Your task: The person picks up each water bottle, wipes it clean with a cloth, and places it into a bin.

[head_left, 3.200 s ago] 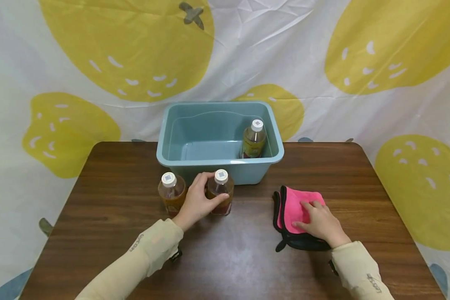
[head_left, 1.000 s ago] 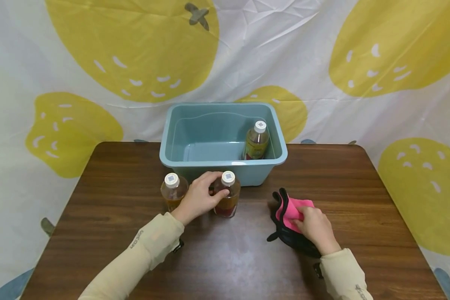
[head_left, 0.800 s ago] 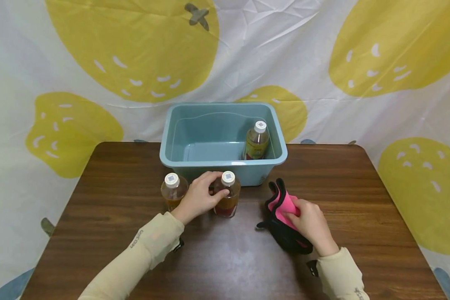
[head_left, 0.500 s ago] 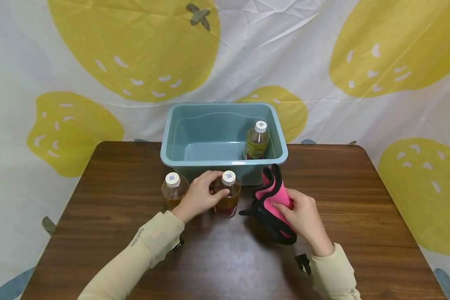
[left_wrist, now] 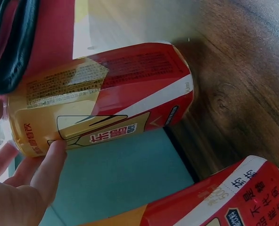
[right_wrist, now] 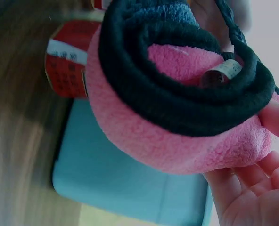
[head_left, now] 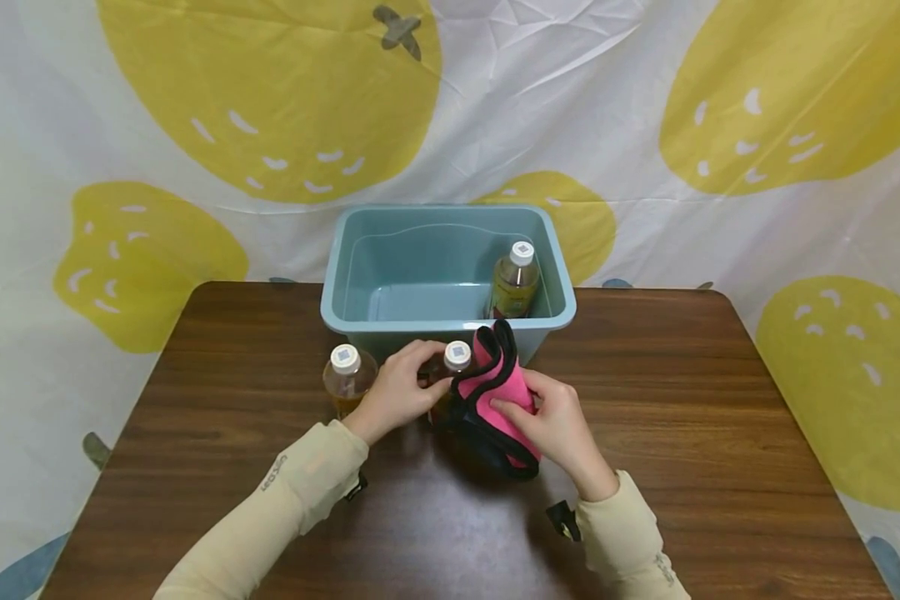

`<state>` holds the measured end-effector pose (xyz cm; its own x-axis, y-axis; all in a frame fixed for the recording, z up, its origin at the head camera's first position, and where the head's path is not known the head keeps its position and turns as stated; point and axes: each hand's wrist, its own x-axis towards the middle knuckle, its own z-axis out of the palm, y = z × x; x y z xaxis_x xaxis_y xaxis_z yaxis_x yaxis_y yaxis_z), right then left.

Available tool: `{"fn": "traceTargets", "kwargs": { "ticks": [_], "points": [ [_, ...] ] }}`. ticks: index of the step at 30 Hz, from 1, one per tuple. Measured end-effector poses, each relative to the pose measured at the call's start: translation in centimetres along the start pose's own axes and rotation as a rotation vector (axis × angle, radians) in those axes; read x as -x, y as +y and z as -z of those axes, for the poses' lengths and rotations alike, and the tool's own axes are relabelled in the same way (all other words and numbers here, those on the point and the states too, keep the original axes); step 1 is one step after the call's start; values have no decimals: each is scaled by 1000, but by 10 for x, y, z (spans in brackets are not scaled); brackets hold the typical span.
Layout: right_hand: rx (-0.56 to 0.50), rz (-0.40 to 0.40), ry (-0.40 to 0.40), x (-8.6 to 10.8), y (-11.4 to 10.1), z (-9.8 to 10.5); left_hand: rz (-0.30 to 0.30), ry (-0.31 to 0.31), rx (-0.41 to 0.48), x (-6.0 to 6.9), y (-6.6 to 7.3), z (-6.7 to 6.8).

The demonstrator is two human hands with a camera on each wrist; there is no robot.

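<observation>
Cloth (head_left: 504, 387) fills curled right grip (head_left: 558, 421); left grip (head_left: 397, 390) spans bottle (left_wrist: 104, 101).

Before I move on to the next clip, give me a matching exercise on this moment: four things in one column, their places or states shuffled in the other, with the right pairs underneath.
Things:
1. pink cloth
2. left hand
3. tub
4. rightmost bottle in the head view

Places and states:
A. light blue, on the far side of the table
B. upright inside another thing, towards its right end
C. held in the right hand
D. gripping the middle bottle

Right pairs:
1-C; 2-D; 3-A; 4-B
</observation>
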<state>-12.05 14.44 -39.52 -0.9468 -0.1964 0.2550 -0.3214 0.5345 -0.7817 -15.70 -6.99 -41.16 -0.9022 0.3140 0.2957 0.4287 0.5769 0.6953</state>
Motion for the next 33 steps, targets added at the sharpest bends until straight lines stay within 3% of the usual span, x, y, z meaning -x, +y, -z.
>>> {"fn": "traceTargets", "kwargs": {
  "ticks": [13, 21, 33],
  "points": [
    [99, 89, 51, -9, -1, -24, -5, -5, 35, 2, -1, 4],
    [195, 92, 95, -8, -3, -32, -2, -6, 4, 3, 0, 4],
    [144, 88, 164, 1, 8, -42, -28, 12, -61, 4, 0, 3]
  ]
}}
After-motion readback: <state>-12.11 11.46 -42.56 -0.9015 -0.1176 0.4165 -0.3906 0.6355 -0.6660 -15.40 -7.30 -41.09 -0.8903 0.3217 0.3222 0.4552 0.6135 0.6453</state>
